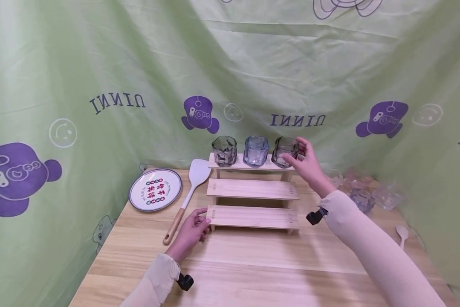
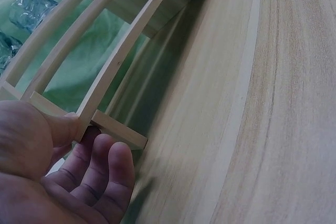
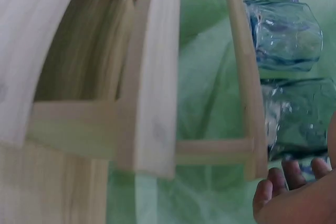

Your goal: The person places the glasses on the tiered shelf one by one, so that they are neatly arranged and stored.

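Observation:
A three-tier wooden step rack (image 1: 253, 217) stands on the table. My left hand (image 1: 193, 230) grips the left end of its lowest shelf; in the left wrist view the thumb (image 2: 64, 129) lies over the board and the fingers curl below. Three wavy-sided glasses line the top shelf: a grey one (image 1: 224, 154) at left, a bluish one (image 1: 256, 154) in the middle, a dark grey one (image 1: 281, 149) at right. My right hand (image 1: 308, 164) holds that right glass, thumb across its front and fingers at its right side. The right wrist view shows fingertips (image 3: 292, 171) close against this glass (image 3: 299, 116).
Left of the rack lie a white plate (image 1: 155, 190) with printed characters and a white spatula (image 1: 199, 172) with a wooden handle. At the right are several clear and tinted glasses (image 1: 362, 200) and a small white spoon (image 1: 402, 233). A green curtain (image 1: 253, 76) hangs behind.

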`<control>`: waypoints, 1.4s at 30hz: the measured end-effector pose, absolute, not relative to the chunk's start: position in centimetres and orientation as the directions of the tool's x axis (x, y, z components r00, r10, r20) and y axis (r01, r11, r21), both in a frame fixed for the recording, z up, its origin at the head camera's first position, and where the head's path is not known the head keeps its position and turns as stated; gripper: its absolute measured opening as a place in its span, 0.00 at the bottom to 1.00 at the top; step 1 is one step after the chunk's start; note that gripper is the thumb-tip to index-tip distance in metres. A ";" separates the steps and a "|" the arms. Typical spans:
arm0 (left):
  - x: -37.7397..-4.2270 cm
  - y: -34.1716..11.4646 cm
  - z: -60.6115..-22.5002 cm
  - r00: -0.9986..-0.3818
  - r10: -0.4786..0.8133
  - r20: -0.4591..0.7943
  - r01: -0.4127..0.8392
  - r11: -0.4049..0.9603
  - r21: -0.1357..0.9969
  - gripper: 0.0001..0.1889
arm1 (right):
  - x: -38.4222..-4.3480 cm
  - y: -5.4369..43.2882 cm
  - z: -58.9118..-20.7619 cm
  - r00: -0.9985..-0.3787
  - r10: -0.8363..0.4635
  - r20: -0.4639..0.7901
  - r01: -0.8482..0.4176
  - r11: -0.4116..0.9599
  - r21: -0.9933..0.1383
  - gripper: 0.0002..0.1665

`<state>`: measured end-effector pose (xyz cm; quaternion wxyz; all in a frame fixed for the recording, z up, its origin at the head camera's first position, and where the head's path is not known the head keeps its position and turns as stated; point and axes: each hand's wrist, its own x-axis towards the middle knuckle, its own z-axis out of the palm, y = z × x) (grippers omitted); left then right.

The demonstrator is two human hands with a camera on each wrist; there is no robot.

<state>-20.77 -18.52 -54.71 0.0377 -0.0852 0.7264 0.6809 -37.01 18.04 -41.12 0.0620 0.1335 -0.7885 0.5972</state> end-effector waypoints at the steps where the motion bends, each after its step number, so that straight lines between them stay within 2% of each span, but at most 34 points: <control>1: -20.8 -18.5 -54.8 -0.982 -0.071 -0.172 -0.177 0.058 0.983 0.24 | -36.7 18.7 -41.4 -0.953 -0.139 0.268 -0.295 0.248 -0.923 0.51; 5: -21.0 -18.4 -55.0 -0.983 -0.066 -0.173 -0.178 0.069 0.982 0.25 | -34.7 21.9 -43.4 -0.932 -0.142 0.334 -0.361 0.272 -0.892 0.50; 9: -20.9 -18.4 -55.0 -0.983 -0.062 -0.170 -0.175 0.080 0.981 0.25 | -31.6 25.9 -45.7 -0.916 -0.103 0.388 -0.398 0.357 -0.845 0.47; 15: -20.8 -18.9 -54.8 -0.983 -0.085 -0.165 -0.173 0.096 0.980 0.24 | -29.9 32.6 -49.3 -0.911 0.025 0.412 -0.356 0.458 -0.815 0.46; 18: -20.7 -18.9 -54.8 -0.983 -0.086 -0.160 -0.169 0.107 0.980 0.24 | -29.4 35.1 -50.3 -0.930 0.079 0.359 -0.273 0.504 -0.820 0.47; 23: -20.7 -18.7 -54.8 -0.985 -0.076 -0.154 -0.161 0.104 0.981 0.25 | -28.8 37.3 -51.2 -0.965 0.145 0.219 -0.119 0.500 -0.858 0.54; 34: -21.0 -18.2 -54.7 -0.981 -0.083 -0.177 -0.184 0.088 0.979 0.24 | -28.2 37.4 -52.1 -0.980 0.199 0.006 0.082 0.432 -0.898 0.65; 39: -21.0 -18.3 -54.8 -0.980 -0.092 -0.177 -0.186 0.096 0.978 0.24 | -28.0 37.1 -53.0 -0.995 0.104 0.002 0.056 0.548 -0.835 0.69; 42: -20.9 -18.3 -54.7 -0.980 -0.089 -0.175 -0.184 0.094 0.978 0.24 | -27.8 37.1 -53.5 -0.999 0.049 -0.003 0.029 0.552 -0.834 0.69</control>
